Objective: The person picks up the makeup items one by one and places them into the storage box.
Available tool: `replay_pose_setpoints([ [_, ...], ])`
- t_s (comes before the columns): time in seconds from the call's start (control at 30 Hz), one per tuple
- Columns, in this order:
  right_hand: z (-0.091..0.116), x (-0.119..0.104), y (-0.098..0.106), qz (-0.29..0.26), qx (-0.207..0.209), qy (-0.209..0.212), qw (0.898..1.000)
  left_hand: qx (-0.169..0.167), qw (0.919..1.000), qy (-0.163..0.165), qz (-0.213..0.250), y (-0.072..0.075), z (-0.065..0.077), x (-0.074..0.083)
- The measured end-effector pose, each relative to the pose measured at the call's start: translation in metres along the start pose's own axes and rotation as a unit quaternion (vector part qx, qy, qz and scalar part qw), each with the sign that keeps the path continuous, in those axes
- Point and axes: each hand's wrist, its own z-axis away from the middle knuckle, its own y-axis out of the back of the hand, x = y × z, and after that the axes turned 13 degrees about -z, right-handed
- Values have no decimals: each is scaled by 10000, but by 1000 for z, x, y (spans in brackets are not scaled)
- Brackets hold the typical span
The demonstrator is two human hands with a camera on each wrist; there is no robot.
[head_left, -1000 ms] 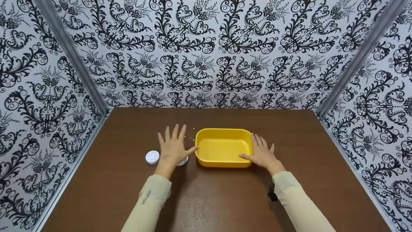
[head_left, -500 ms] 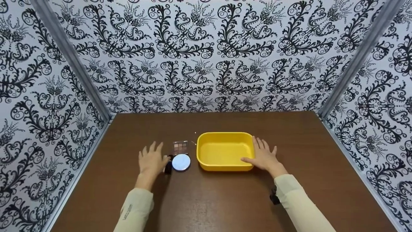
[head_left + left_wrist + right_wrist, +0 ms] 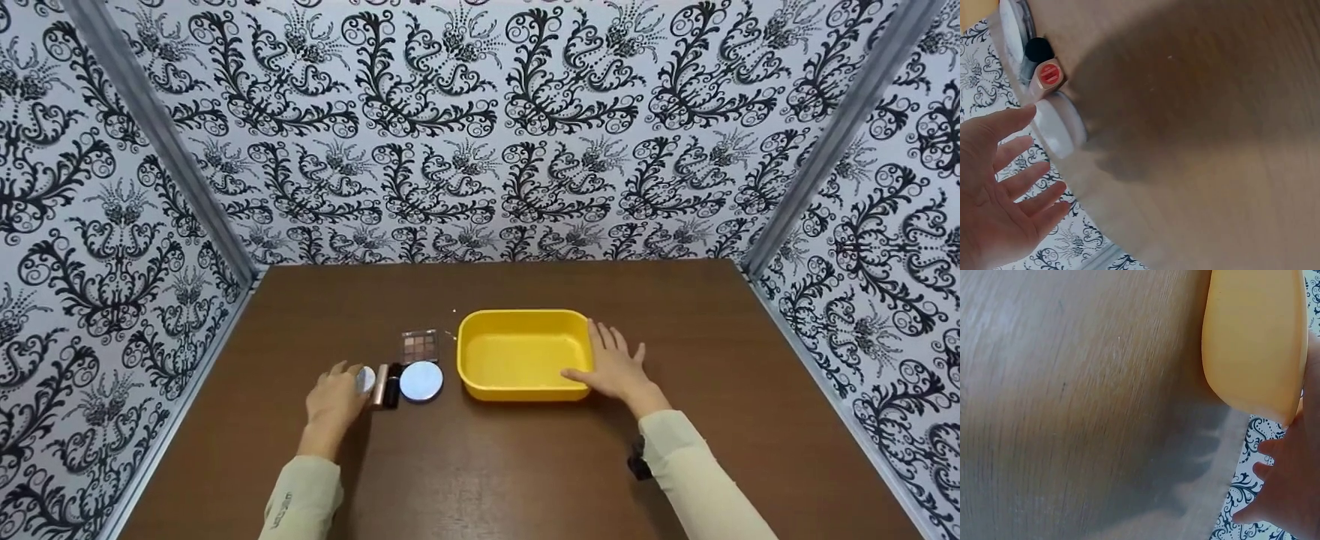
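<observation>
We see the person's left hand [image 3: 331,401] beside a small white round container [image 3: 366,379], partly covering it in the head view; in the left wrist view the fingers are loosely bent and apart, the palm holds nothing, and the thumb tip is just at the edge of the white lid; whether it touches there, we cannot tell.

To the right of this container we find, in a row on the brown table [image 3: 480,465], a pinkish-gold tube [image 3: 381,386], whose end shows red in the left wrist view; next to it lies a black tube [image 3: 393,386]; then a round compact [image 3: 421,381] with a pale bluish top; just behind the compact lies a palette [image 3: 420,346] with small squares in brown and pink tones.

Farther to the right stands the yellow box [image 3: 525,393], upright, its open side up; the person's right hand [image 3: 616,371] rests at its right rim, with the fingers spread and extended, and the thumb reaching over the near right corner; we do not see these fingers curled around anything.

Around the table we observe white walls [image 3: 480,135] with black scroll pattern; both sleeves [image 3: 705,472] are pale.
</observation>
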Motion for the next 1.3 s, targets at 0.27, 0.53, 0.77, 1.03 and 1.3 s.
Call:
replay_pose_setpoints([
  [0.27,6,-1,0,-107,-100,6,9999,209,9996,-29,209,-12,6,0],
  [0.53,4,-3,-2,-176,-115,72,9998,419,9987,47,298,-16,4,-1],
  [0.77,5,-1,-5,-219,-149,-7,9996,409,9985,93,359,-16,1,-1],
  [1.03,3,-3,-3,110,170,239,9995,454,9978,201,436,-11,-4,-4],
  [1.3,0,1,-3,153,389,223,9989,455,9976,267,439,0,-11,1],
])
